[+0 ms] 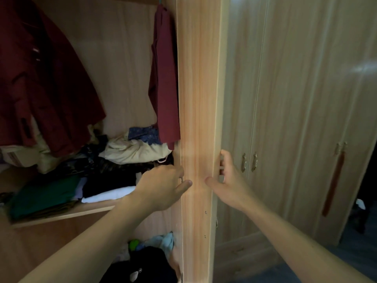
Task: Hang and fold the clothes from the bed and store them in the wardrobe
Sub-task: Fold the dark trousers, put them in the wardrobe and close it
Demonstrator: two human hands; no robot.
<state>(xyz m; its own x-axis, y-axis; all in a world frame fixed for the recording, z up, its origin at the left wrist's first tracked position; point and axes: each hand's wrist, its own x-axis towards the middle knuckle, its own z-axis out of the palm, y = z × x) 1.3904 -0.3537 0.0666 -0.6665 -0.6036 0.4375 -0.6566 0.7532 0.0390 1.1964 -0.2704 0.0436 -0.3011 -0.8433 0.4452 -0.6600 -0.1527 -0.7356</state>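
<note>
An open wardrobe door [199,99] stands edge-on in the middle of the view. My left hand [161,186] grips its inner edge, thumb on the door face. My right hand [226,180] grips the outer edge at the handle, fingers curled behind it and thumb in front. Inside the wardrobe, a dark red coat [40,78] hangs at the left and a maroon garment [165,82] hangs next to the door. The shelf [67,215] holds a green folded item [44,195], a white one [110,195], dark clothes and a beige bundle [134,150].
Shut wardrobe doors [295,119] with metal handles fill the right; a red tassel [334,180] hangs from one handle. More clothes [142,262] lie in the compartment below the shelf. Dark floor shows at the bottom right.
</note>
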